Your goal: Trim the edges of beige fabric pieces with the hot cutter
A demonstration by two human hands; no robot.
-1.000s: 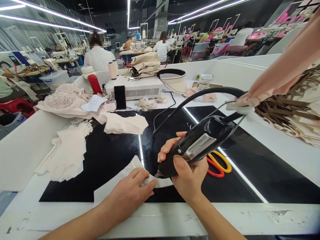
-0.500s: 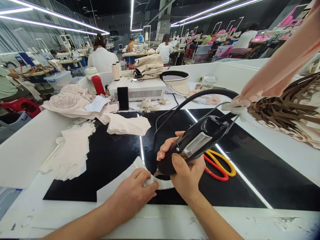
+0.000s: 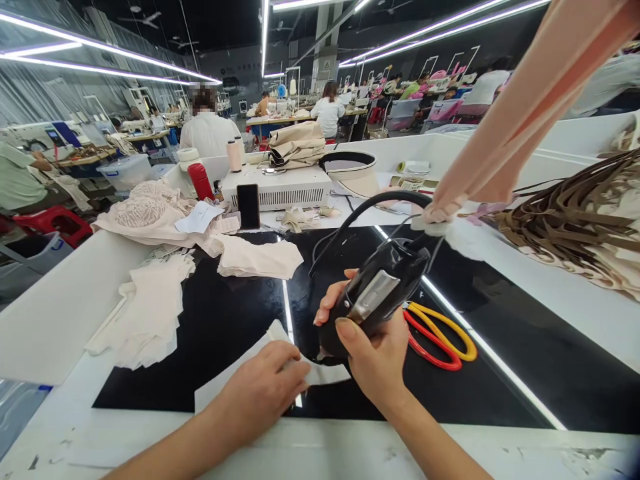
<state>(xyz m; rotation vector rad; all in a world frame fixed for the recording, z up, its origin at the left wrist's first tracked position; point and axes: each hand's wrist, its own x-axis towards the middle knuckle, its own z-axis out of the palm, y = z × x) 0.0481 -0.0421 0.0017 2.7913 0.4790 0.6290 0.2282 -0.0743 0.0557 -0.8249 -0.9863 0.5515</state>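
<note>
My right hand (image 3: 375, 347) is wrapped round a black hand-held power tool (image 3: 383, 283) with a metal plate on its side. The tool slants, its lower end close above the black mat (image 3: 240, 307). My left hand (image 3: 267, 383) is closed on the edge of a curved white sheet (image 3: 225, 380), just left of the tool; its fingertips are partly hidden. The sheet's narrow right part passes below the tool head. A black cable (image 3: 357, 210) and a strip of peach cloth (image 3: 520, 113) run up from the tool's top.
Scissors (image 3: 440, 333) with red and yellow handles lie right of my right hand. Beige cloth pieces (image 3: 260, 257) and another pile (image 3: 150, 307) lie left. A phone (image 3: 249, 205) leans against a white box (image 3: 280, 183). Brown straps (image 3: 575, 207) are heaped at right. People sit beyond.
The tool now stands more upright, and its upper end has swung left with the cable and peach cloth. My left hand has shifted slightly left and down. The whole view has tilted up a little.
</note>
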